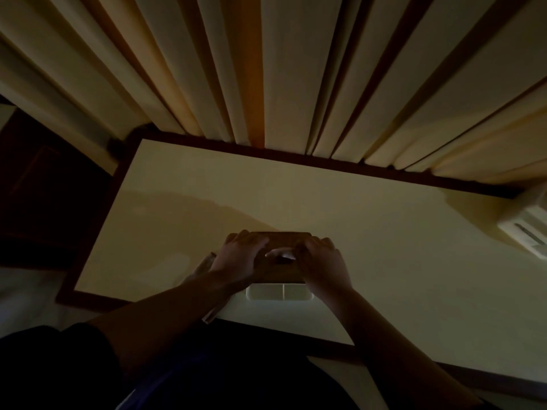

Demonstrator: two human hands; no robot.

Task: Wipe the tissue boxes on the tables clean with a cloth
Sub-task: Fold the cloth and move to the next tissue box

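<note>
Brown tissue box [281,263] gripped at both ends on the pale surface [325,208].

A white tissue shows at its slot; left hand [241,258] and right hand [324,263] are curled around it. White tray [279,292] just beside, curtains [266,69] behind.

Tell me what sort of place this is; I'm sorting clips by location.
Probably a dim hotel or guest room: full-length pleated curtains behind a pale table, where both hands hold a wooden tissue box.
</note>
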